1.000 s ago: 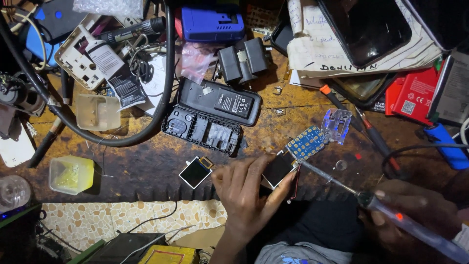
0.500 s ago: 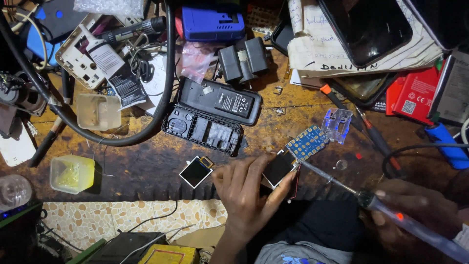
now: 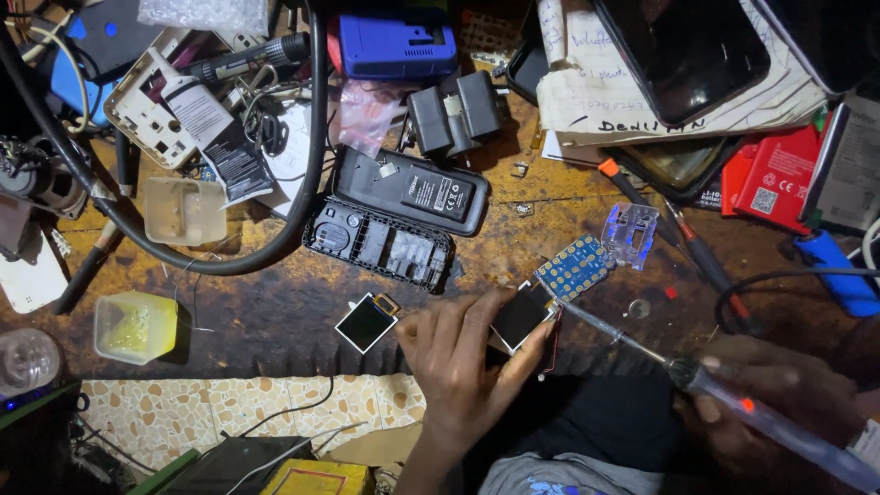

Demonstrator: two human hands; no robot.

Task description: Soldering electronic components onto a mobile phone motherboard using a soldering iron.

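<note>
right hand (image 3: 779,403) blurred; soldering iron (image 3: 733,403) cut off

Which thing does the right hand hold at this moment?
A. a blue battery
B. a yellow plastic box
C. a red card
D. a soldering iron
D: the right hand grips a soldering iron, whose thin tip reaches toward the small screen module that the left hand steadies at the table edge.

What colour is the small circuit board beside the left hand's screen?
Blue with gold dots, circuit board, clearest in the head view.
</note>
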